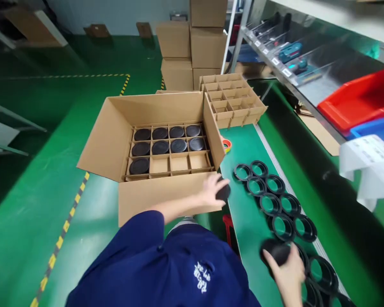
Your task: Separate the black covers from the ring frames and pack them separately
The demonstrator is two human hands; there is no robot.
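My left hand [211,190] is closed around a round black piece [223,190] beside the near right corner of the open cardboard box [161,200]. Fingers and motion blur hide part of that piece. Over the green table [243,213], my right hand [289,270] grips a black disc-shaped lid [276,250] by its edge, next to the black rings [282,227]. Inside the box, a cardboard divider [179,163] forms a grid of cells. Black round lids [160,147] fill its two far rows, and another black lid [139,166] sits in the left cell of the near row.
Beyond the box stands a spare cardboard divider [233,96], with stacked cartons [208,47] behind. An orange-yellow tape roll [226,144] lies by the box's right flap. A metal shelf [294,81] with tools and a red bin [358,100] overhangs the right side.
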